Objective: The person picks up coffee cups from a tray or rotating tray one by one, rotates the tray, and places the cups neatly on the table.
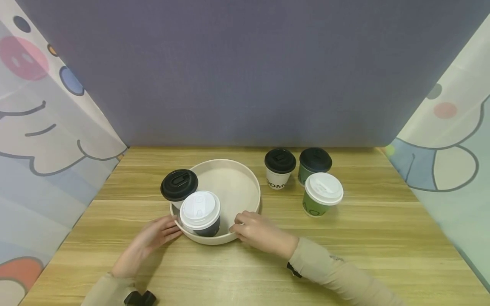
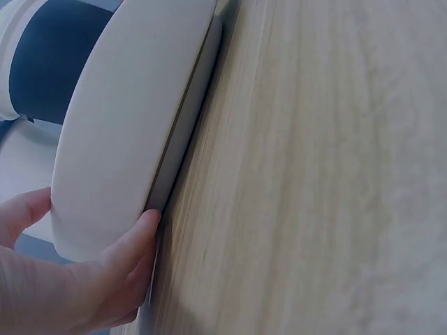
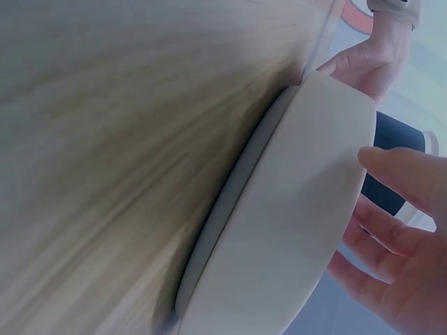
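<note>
A round cream tray (image 1: 239, 182) with a raised rim sits on the table. Two lidded paper cups stand at its left side: a dark cup with a white lid (image 1: 200, 209) and a light cup with a black lid (image 1: 179, 185), its lower part partly hidden. My left hand (image 1: 153, 234) holds the tray's left front edge; in the left wrist view its thumb is at the rim and its fingers are low against the outer wall (image 2: 122, 132). With my right hand (image 1: 262, 235) I grip the front right rim, thumb outside and fingers over the inner side, as the right wrist view shows.
To the right of the tray stand three more lidded cups: a white one with a black lid (image 1: 278, 168), a green one with a black lid (image 1: 315, 163) and a green one with a white lid (image 1: 323, 193). A grey panel (image 1: 245, 85) rises behind the wooden table (image 1: 214, 280).
</note>
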`<action>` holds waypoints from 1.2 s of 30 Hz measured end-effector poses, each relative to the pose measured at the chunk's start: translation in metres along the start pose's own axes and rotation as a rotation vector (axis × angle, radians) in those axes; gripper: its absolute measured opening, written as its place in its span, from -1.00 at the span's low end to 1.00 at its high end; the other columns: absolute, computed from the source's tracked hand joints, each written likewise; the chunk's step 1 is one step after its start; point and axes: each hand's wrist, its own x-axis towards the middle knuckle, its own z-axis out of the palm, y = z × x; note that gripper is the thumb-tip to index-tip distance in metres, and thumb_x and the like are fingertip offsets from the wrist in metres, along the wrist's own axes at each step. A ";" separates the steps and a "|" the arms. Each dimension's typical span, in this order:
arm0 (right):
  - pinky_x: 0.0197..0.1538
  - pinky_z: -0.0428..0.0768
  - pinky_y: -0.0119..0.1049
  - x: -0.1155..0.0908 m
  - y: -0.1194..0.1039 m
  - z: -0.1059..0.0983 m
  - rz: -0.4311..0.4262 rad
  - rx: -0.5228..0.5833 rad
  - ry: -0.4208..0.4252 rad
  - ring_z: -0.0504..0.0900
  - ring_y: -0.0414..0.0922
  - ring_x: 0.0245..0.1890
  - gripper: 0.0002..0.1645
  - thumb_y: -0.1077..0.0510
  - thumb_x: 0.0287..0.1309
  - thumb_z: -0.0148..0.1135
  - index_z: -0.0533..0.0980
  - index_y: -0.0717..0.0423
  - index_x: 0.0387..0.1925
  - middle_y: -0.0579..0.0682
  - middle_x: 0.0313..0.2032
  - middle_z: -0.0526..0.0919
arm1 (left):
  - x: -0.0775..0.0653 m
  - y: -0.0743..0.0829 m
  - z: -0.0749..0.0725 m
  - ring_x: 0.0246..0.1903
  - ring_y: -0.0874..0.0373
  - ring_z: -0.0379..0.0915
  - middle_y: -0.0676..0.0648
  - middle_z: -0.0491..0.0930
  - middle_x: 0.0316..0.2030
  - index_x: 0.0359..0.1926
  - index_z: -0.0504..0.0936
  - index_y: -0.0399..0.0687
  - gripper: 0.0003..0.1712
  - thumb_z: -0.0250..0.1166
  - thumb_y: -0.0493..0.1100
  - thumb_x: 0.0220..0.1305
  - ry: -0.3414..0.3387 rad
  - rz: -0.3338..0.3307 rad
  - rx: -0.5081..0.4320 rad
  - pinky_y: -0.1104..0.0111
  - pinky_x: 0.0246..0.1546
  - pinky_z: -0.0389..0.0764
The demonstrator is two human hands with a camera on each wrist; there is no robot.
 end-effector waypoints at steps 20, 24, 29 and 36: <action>-0.30 0.46 -0.57 -0.008 0.014 -0.002 0.080 0.081 -0.011 0.40 -0.23 -0.38 -0.82 0.27 -0.16 0.31 0.57 0.03 -0.41 -0.11 -0.40 0.44 | -0.004 -0.009 0.007 -0.25 0.13 0.50 -0.11 0.53 -0.33 0.03 0.01 -0.57 -0.52 -0.01 -0.33 0.22 -0.060 0.000 -0.039 0.25 -0.03 0.52; -0.31 0.47 -0.58 -0.011 0.021 -0.002 0.068 0.098 0.022 0.41 -0.22 -0.39 -0.87 0.29 -0.13 0.29 0.57 0.06 -0.44 -0.10 -0.41 0.44 | -0.006 -0.013 0.012 -0.24 0.14 0.49 -0.12 0.52 -0.31 0.07 -0.03 -0.61 -0.43 0.01 -0.31 0.20 -0.059 -0.007 -0.016 0.26 -0.01 0.50; -0.31 0.49 -0.57 -0.014 0.029 -0.002 0.070 0.108 0.045 0.44 -0.20 -0.39 -0.91 0.31 -0.11 0.26 0.57 0.10 -0.46 -0.07 -0.41 0.45 | -0.010 -0.018 0.020 -0.20 0.13 0.48 -0.12 0.48 -0.27 0.14 -0.14 -0.63 -0.33 0.02 -0.30 0.21 -0.078 0.004 -0.014 0.25 0.03 0.47; -0.26 0.52 -0.56 -0.018 0.037 -0.006 0.118 0.167 0.012 0.46 -0.19 -0.34 -0.87 0.30 -0.11 0.29 0.56 0.11 -0.42 -0.05 -0.37 0.45 | -0.015 -0.022 0.033 -0.19 0.15 0.47 -0.12 0.45 -0.24 0.17 -0.20 -0.63 -0.27 0.01 -0.25 0.24 -0.046 0.009 0.013 0.28 0.03 0.46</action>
